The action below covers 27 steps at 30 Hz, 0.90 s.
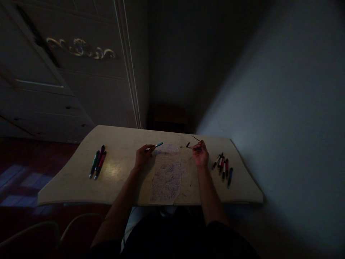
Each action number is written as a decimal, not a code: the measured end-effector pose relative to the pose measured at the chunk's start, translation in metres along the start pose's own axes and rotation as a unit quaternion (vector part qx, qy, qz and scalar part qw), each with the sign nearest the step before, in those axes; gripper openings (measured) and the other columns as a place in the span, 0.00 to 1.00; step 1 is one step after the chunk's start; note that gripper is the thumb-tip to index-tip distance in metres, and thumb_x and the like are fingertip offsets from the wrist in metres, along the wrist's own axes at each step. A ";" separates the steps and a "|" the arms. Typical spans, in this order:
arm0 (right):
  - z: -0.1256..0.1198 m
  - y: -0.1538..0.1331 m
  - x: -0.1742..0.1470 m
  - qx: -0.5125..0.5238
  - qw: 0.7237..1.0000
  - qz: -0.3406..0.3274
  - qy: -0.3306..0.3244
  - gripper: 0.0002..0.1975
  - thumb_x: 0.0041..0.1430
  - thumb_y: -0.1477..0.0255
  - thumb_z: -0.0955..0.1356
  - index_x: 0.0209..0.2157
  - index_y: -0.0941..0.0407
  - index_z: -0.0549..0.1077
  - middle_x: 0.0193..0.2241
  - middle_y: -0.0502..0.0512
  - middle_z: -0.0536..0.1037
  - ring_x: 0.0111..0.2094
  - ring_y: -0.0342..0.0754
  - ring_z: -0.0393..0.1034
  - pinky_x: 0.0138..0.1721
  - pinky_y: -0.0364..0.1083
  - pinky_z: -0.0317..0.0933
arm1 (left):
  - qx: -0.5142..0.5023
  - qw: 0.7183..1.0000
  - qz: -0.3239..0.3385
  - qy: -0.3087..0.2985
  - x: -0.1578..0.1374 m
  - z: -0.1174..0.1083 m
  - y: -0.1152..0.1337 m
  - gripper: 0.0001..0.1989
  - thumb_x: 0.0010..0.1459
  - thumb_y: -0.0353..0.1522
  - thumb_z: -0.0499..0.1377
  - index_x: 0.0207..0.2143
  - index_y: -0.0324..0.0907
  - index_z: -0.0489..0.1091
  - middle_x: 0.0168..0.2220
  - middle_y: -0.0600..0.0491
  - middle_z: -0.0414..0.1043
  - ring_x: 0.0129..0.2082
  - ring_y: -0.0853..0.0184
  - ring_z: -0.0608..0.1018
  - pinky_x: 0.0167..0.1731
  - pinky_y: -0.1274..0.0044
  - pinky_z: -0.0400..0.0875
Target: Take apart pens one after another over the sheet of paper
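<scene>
My left hand is closed in a pinch on a teal pen barrel, over the upper left edge of a scribbled sheet of paper. To the right of the sheet, my right hand is turned partly palm up, its fingers curled on a thin dark rod that looks like a pen refill. Between the hands, a short dark pen piece and a tiny part lie on the table. Dim light hides fine detail.
Several pens lie together on the left of the pale table. Another group of smaller pens and a blue pen lie at the right. A cabinet stands behind left, a wall on the right, a chair frame at lower left.
</scene>
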State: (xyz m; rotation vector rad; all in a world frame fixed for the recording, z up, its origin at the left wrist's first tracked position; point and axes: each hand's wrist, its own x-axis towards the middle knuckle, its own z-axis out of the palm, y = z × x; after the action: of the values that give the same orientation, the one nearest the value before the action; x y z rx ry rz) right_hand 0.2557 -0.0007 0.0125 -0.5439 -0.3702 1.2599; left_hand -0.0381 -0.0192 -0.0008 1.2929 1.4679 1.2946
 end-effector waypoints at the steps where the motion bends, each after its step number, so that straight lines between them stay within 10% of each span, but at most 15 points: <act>1: 0.000 -0.001 -0.001 -0.008 1.000 -0.001 0.003 0.02 0.55 0.74 0.71 0.32 0.53 0.76 0.26 0.43 0.76 0.24 0.35 0.68 0.31 0.38 0.67 | -0.002 1.000 -0.002 -0.001 0.000 0.000 0.001 0.16 0.50 0.41 0.64 0.37 0.40 0.78 0.22 0.53 0.74 0.19 0.68 0.73 0.22 0.78 0.67; 17: -0.002 0.019 -0.033 -0.117 0.989 0.064 -0.058 0.13 0.43 0.68 0.78 0.33 0.52 0.79 0.27 0.46 0.79 0.24 0.38 0.70 0.29 0.40 0.68 | -0.213 0.974 -0.045 -0.070 0.006 0.001 0.007 0.24 0.42 0.43 0.71 0.39 0.39 0.76 0.28 0.51 0.76 0.25 0.68 0.76 0.27 0.76 0.72; 27: 0.000 0.027 -0.030 -0.153 0.984 0.078 -0.054 0.13 0.42 0.69 0.79 0.33 0.54 0.79 0.26 0.48 0.79 0.24 0.40 0.70 0.28 0.42 0.67 | -0.169 0.983 -0.024 -0.069 0.008 0.001 0.002 0.27 0.38 0.44 0.73 0.39 0.40 0.76 0.38 0.45 0.79 0.38 0.56 0.80 0.40 0.64 0.76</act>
State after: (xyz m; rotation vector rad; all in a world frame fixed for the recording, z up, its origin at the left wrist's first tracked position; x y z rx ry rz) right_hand 0.2260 -0.0238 -0.0025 -0.7788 -0.6288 1.3956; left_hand -0.0379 -0.0116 0.0014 1.0923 1.1197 1.3275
